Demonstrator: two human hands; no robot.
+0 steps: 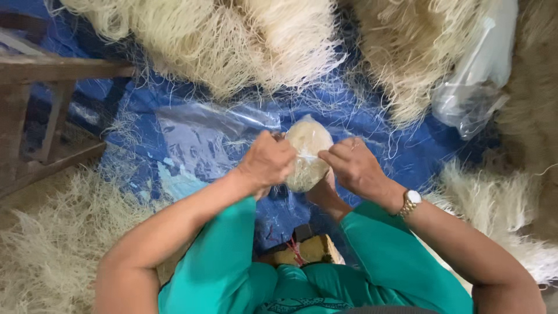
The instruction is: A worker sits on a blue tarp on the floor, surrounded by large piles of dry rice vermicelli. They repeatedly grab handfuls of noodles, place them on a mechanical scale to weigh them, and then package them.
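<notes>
A clear plastic bag stuffed with a rounded bundle of pale thin noodles (306, 152) sits between both hands above a blue tarp (401, 148). My left hand (268, 160) grips the bag's left side near its top. My right hand (353, 166) pinches the bag's neck at the right with thumb and fingers; a gold wristwatch (410, 202) is on that wrist. Both forearms come out of green clothing at the bottom of the view.
Large heaps of loose pale noodles (232, 40) lie at the top, the right (494, 221) and the lower left (52, 250). Empty clear plastic bags (476, 81) lie at the upper right and on the tarp left of centre. A wooden frame (40, 110) stands at left.
</notes>
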